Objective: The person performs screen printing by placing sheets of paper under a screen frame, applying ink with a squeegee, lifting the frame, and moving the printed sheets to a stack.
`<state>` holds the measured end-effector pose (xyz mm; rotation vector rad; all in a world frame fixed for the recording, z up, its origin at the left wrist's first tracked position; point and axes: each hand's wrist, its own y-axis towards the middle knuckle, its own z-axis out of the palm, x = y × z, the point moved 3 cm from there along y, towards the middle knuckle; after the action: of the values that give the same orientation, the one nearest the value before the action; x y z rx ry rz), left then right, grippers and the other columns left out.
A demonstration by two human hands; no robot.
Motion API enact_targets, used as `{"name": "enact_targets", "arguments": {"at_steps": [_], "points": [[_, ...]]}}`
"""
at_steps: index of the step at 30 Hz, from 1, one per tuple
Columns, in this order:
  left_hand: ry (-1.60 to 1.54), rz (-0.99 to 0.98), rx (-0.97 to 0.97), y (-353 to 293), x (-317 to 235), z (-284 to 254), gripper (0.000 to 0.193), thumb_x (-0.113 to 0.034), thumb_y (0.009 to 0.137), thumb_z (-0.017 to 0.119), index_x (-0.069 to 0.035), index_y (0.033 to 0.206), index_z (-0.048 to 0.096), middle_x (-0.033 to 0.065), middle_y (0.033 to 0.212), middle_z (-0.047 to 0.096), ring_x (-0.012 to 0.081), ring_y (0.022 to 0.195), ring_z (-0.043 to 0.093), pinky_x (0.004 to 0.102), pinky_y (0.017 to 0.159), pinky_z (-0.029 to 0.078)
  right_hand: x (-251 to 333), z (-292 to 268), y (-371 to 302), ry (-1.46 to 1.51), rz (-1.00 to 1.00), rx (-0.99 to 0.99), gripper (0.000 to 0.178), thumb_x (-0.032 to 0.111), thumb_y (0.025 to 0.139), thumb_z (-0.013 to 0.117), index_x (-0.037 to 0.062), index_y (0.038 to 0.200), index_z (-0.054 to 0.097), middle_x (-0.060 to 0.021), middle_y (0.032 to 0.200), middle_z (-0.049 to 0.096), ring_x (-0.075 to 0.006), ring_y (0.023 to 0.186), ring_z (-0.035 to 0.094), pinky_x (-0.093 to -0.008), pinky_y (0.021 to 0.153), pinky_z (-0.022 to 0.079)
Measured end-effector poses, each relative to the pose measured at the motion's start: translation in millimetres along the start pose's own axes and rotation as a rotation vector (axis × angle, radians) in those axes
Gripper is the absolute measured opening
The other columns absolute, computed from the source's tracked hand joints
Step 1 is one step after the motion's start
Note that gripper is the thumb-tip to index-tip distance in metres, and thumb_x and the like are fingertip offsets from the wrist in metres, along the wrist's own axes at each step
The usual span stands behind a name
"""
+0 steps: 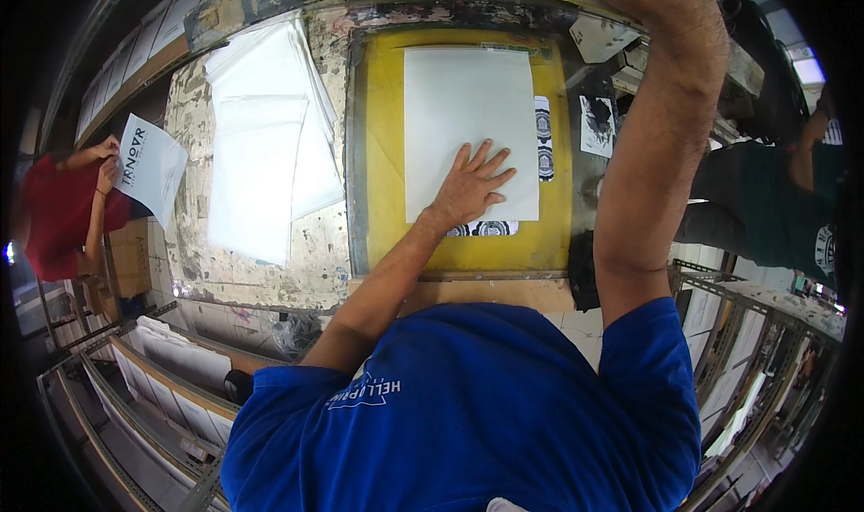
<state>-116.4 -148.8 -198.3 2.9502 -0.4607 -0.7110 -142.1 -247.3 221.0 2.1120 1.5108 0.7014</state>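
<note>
My left hand (473,184) lies flat with its fingers spread on a white sheet (468,98). Beneath that sheet is a yellow screen-printing frame (382,152) with a dark border. Black round designs (544,143) peek out past the sheet's right and lower edges. My right forearm (661,143) reaches up along the frame's right side and bends inward at the top of the picture. The right hand itself lies beyond the upper edge, so whatever it touches is hidden.
Left of the frame, a loose stack of white sheets (261,152) covers part of the paint-stained table (189,197). A person in red (67,206) holds a printed sheet (153,166) at far left. Another person in dark green (783,206) stands right. Metal racks (171,395) flank me.
</note>
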Motion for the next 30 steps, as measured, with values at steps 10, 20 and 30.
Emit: {"name": "enact_targets", "arguments": {"at_steps": [10,20,30], "points": [[0.034,0.020,-0.006,-1.9,-1.5,2.3,0.056,-0.046,0.099,0.057,-0.022,0.149,0.054,0.0049,0.167,0.033,0.0341,0.157,0.020,0.0622,0.125,0.014,-22.8,1.4,10.1,0.050,0.089,0.107,0.038,0.035,0.086,0.077,0.0008,0.101,0.081,-0.0156,0.080,0.077,-0.0210,0.063,0.067,-0.0335,0.066,0.055],[-0.017,-0.043,-0.296,-9.7,-3.7,-60.2,0.063,-0.044,0.098,0.062,-0.018,0.153,0.048,0.0066,0.163,0.041,0.0366,0.155,0.027,0.0631,0.122,0.015,-2.4,9.2,-8.2,0.034,0.073,-0.002,0.035,0.030,0.084,0.076,0.0001,0.102,0.080,-0.0144,0.082,0.077,-0.0202,0.064,0.068,-0.0316,0.065,0.055],[-1.150,-0.346,-1.289,-123.7,-26.5,-200.3,0.115,-0.008,0.066,0.096,0.003,0.159,0.029,0.0141,0.133,0.062,0.0242,0.118,0.063,0.0396,0.104,0.051,31.2,54.6,-133.3,-0.030,0.035,-0.041,0.050,0.028,0.070,0.086,0.0250,0.118,0.076,-0.0056,0.074,0.059,-0.0266,0.064,0.059,-0.0393,0.059,0.047]]}}
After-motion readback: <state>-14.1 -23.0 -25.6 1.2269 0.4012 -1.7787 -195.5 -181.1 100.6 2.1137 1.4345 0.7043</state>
